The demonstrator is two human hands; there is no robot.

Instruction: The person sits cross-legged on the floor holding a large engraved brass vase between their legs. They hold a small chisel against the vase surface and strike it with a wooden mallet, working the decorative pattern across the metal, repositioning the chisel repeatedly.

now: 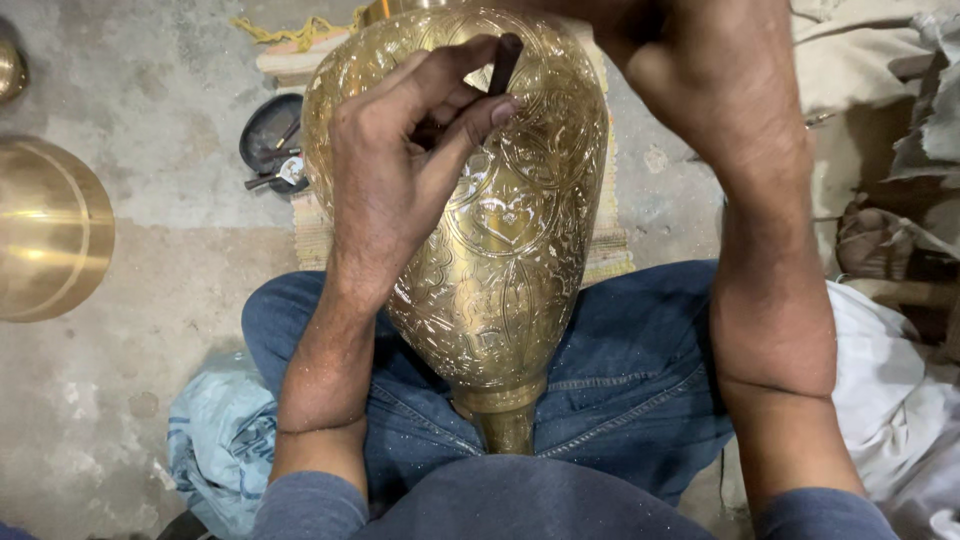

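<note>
Nearest me, the engraved brass vase (500, 290) lies across my lap on blue jeans (620, 380), narrow neck toward my body. My left hand (400, 170) rests on its upper side, grip closed around a dark chisel (503, 62), tip against the metal. My right hand (700, 70) reaches past the top edge; its grip I cannot tell. Farther left, a brass bowl (45, 230) sits on the concrete floor (150, 330).

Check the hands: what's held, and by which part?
Left hand pinches a dark punch-like tool by its shaft, its tip hidden, over the engraved brass vase. Right hand is largely out of frame; its hold cannot be told.
</note>
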